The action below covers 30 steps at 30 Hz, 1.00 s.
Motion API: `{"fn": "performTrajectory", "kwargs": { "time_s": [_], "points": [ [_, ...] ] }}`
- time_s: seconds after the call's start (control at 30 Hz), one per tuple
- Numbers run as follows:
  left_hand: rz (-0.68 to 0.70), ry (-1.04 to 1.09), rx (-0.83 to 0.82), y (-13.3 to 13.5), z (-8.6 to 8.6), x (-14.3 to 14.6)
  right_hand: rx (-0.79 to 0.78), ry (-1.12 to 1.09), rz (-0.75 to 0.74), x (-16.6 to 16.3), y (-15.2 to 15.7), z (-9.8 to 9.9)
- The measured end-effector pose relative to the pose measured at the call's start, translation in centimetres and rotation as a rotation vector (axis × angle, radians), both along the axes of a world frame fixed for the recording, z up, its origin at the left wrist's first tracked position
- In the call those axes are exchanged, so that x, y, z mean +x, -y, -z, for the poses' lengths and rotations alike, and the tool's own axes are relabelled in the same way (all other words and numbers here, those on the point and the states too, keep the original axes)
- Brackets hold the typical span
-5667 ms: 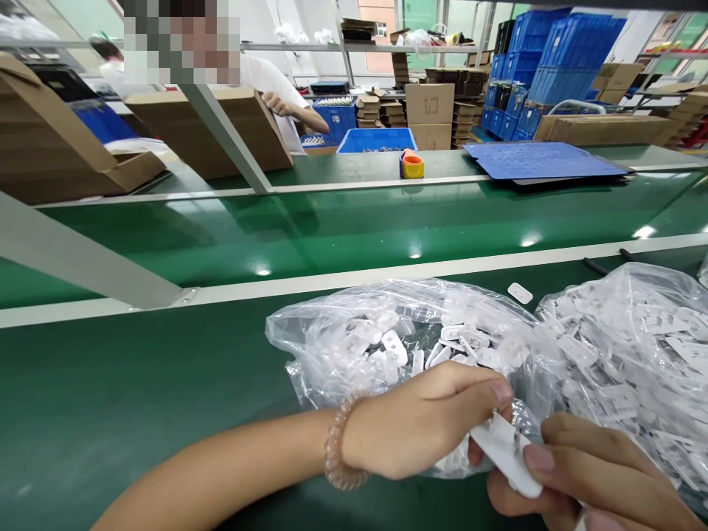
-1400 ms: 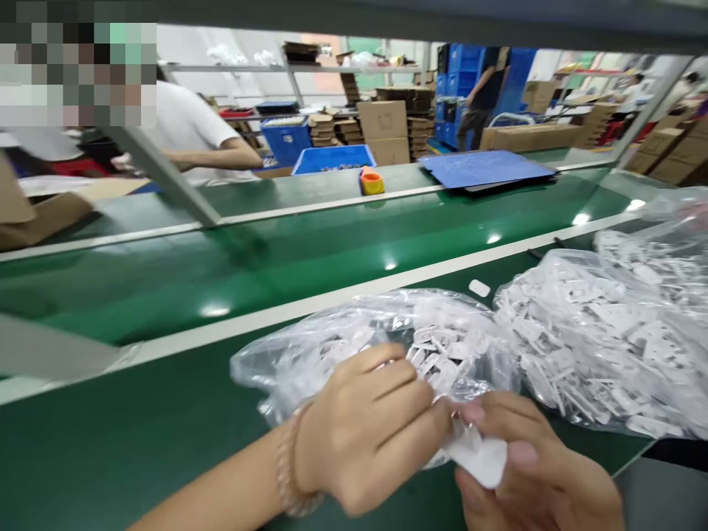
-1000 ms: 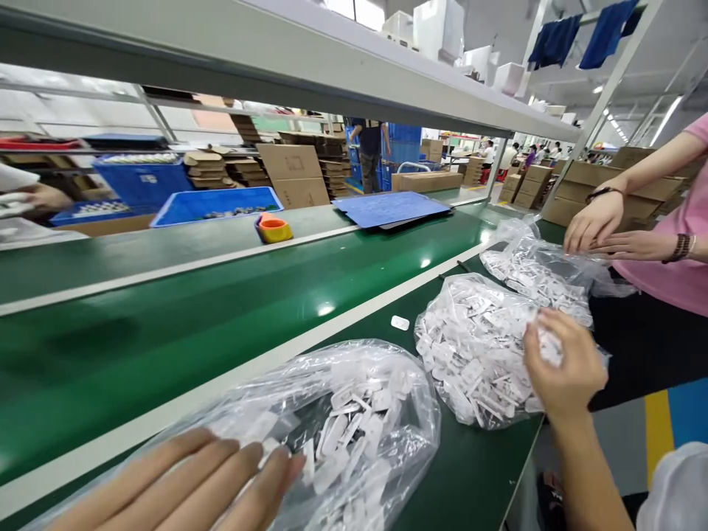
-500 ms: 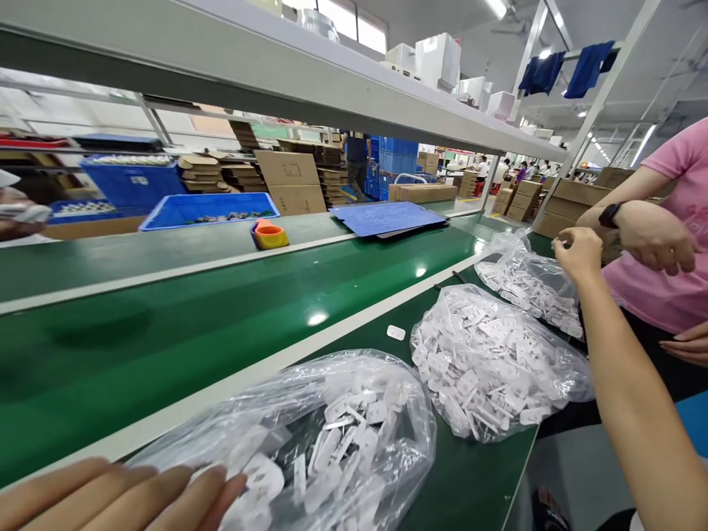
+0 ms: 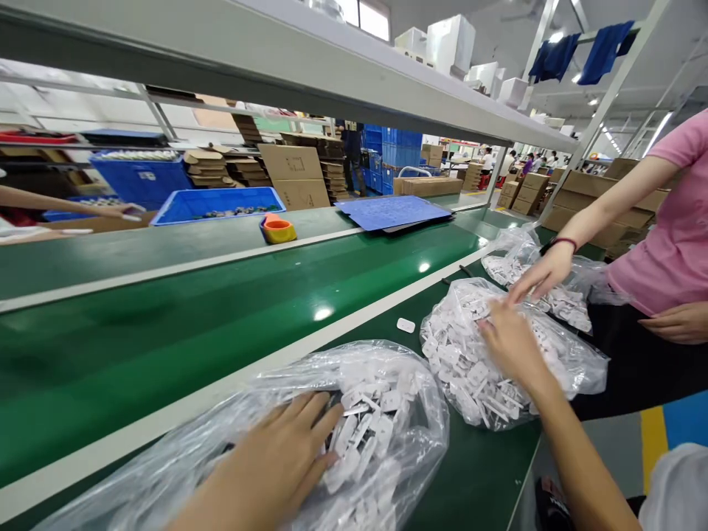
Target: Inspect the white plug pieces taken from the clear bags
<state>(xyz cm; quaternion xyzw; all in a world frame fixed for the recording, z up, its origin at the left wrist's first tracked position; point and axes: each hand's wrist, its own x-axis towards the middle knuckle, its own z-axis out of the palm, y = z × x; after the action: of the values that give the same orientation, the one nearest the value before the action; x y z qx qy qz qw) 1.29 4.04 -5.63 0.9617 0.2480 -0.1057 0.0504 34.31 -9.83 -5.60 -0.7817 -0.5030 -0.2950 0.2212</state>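
Observation:
A clear plastic bag (image 5: 387, 472) of small white flat plastic pieces (image 5: 359, 435) lies open in front of me. My left hand (image 5: 287, 450) is over its mouth, fingers stretched towards the pieces. My right hand (image 5: 512, 339) is at a second, fuller clear bag (image 5: 464, 369) of similar pieces. Its fingertips are slightly blurred, and whether they grip anything is unclear. Close by, a co-worker's hand (image 5: 545, 273) reaches down to the same spot. One loose white piece (image 5: 405, 325) lies on the green table (image 5: 470, 472) between the bags.
A third bag (image 5: 569, 306) of white pieces sits farther right, beside the co-worker in pink. Across the green belt (image 5: 221, 324) are nested orange and yellow cups (image 5: 279, 230), a blue tray (image 5: 218, 205) and blue sheets (image 5: 392, 212). A white shelf (image 5: 310, 66) spans overhead.
My left hand has moved right and forward over the near bag. My right hand has come down and left to the second bag. The co-worker's arm has reached down beside it.

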Motion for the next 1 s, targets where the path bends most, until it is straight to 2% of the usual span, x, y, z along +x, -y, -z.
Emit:
{"fn": "performTrajectory", "kwargs": {
  "time_s": [0.07, 0.13, 0.23, 0.33, 0.4, 0.43, 0.47, 0.5, 0.57, 0.67, 0.8, 0.9, 1.0],
  "points": [
    [-0.040, -0.145, -0.069, 0.0, 0.1, 1.0, -0.116, -0.035, 0.047, 1.0, 0.1, 2.7],
    [-0.073, -0.162, -0.121, -0.2, -0.2, 1.0, -0.185, -0.065, 0.100, 2.1, 0.1, 3.8],
    [-0.099, -0.151, -0.161, -0.1, -1.3, 0.4, -0.248, -0.098, 0.132, 2.1, 0.1, 3.1],
    [-0.102, -0.207, -0.176, 0.7, -2.4, 0.7, -0.244, -0.077, 0.074, -1.5, -0.4, 0.8],
    [-0.108, -0.247, -0.160, 1.3, -2.6, 1.2, -0.255, -0.030, -0.114, -5.4, -0.9, -0.3],
    [-0.118, -0.259, -0.150, 1.6, -2.5, 1.4, -0.281, 0.005, -0.276, -7.6, -1.0, -0.4],
    [-0.131, -0.264, -0.141, 1.8, -2.3, 1.5, -0.389, 0.022, -0.554, -9.6, -1.1, -0.1],
    [-0.143, -0.265, -0.136, 2.0, -2.1, 1.6, -0.521, 0.014, -0.764, -11.3, -1.2, 0.4],
    [-0.160, -0.268, -0.138, 2.1, -1.7, 1.7, -0.720, -0.058, -0.950, -13.7, -1.6, 1.8],
    [-0.157, -0.274, -0.154, 2.1, -1.4, 1.5, -0.823, -0.165, -0.909, -14.7, -2.4, 3.0],
    [-0.157, -0.252, -0.161, 2.3, -1.5, 1.6, -0.880, -0.216, -0.852, -14.7, -3.6, 1.5],
    [-0.176, -0.238, -0.170, 2.4, -1.5, 1.5, -0.859, -0.222, -0.827, -15.3, -4.9, 0.1],
    [-0.182, -0.243, -0.200, 2.2, -1.6, 1.4, -0.853, -0.226, -0.843, -15.6, -6.4, 0.6]
  ]
}}
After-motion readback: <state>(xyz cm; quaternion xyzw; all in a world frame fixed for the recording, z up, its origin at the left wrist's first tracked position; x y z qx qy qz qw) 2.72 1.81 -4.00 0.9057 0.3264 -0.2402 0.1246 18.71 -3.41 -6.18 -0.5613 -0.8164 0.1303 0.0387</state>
